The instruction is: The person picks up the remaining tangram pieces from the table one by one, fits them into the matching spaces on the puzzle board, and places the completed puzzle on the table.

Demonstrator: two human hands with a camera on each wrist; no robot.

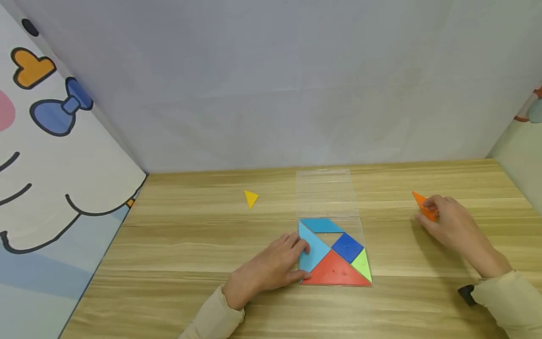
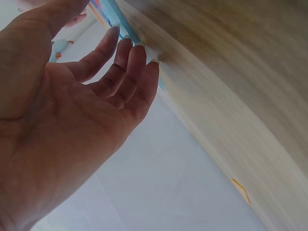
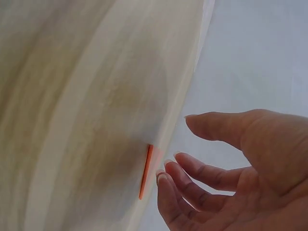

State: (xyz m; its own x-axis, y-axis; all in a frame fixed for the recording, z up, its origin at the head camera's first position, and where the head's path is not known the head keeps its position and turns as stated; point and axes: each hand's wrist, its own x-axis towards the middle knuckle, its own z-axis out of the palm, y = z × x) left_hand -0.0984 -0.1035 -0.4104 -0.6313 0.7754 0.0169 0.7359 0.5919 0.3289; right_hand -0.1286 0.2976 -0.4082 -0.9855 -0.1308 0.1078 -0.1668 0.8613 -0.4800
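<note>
My right grip (image 1: 455, 226) is released: in its wrist view the thumb stands apart from the loosely bent fingers, with nothing pinched between them. Just before its fingertips lies the orange triangle (image 1: 419, 201), on the surface (image 1: 161, 287); seen from my head, the fingers partly cover it, and I cannot tell whether they touch it. My left grip (image 1: 271, 264) is released too, its fingers relaxed and gently bent, resting at the near-side edge of the clear tray (image 1: 354, 228) just to its right. Those fingers lie against the light blue triangle (image 1: 313, 249), and the thumb reaches to the left corner of the red triangle (image 1: 336, 272).

Further right of my left grip, within the same tray, sit the dark blue square (image 1: 347, 247) and the light green triangle (image 1: 362, 265), the latter along the red triangle's upper right side. Ahead and to the right of that grip, at the tray's far end, is the teal parallelogram (image 1: 319, 225); a gap shows between it and the square. A clear panel (image 1: 323, 194) extends beyond the tray, away from me. The yellow triangle (image 1: 251, 199) lies alone ahead of my left grip and a little to its left, well apart from the tray. Well ahead of both grips, a pale sheet (image 1: 220, 94) rises behind the surface.
</note>
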